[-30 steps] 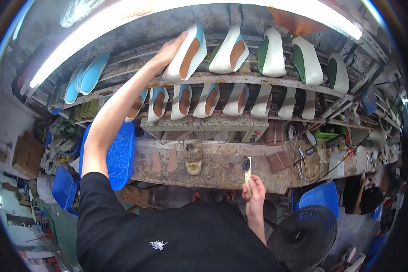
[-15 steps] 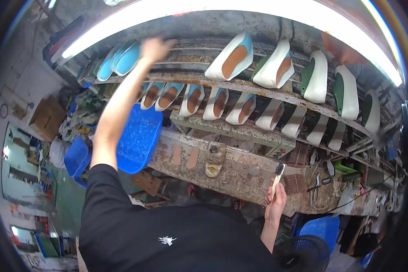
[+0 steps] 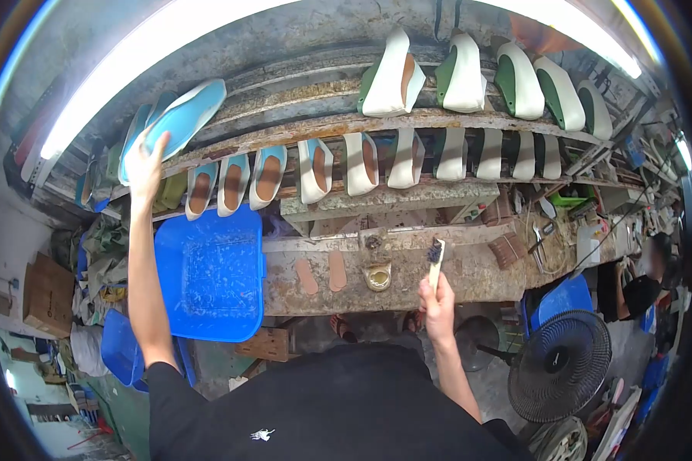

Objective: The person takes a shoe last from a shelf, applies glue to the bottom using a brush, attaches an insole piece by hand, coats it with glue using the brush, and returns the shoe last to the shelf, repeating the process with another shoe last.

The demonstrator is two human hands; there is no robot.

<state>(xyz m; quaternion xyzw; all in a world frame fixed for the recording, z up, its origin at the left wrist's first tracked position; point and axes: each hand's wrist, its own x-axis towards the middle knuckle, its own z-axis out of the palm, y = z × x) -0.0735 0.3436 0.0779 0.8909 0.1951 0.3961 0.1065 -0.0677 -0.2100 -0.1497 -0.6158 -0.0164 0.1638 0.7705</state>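
Shifted from a white shoe at mid-shelf a second earlier, the left hand (image 3: 144,163) now grasps a light-blue shoe (image 3: 188,115) at the left end of the upper shelf (image 3: 284,131), thumb across its blue face. Whether the shoe is lifted or resting on the shelf is hard to tell. Over the table (image 3: 473,284), the right hand (image 3: 437,307) grips the pale handle of a brush (image 3: 436,267), dark bristles up and touching no shoe.

Judging by the hold, picking or placing a shoe is the step in hand; the next move appears to call for a firm grip and a level wrist, the brush held well apart.

Close by stand other blue shoes (image 3: 134,127), just beside the held one and easily knocked. Below, a lower row of white shoes (image 3: 315,173) and a big blue tub (image 3: 207,269) crowd the left arm's path. Insoles (image 3: 337,270) and a pot (image 3: 377,276) lie on the table; a black fan (image 3: 561,361) stands at right.
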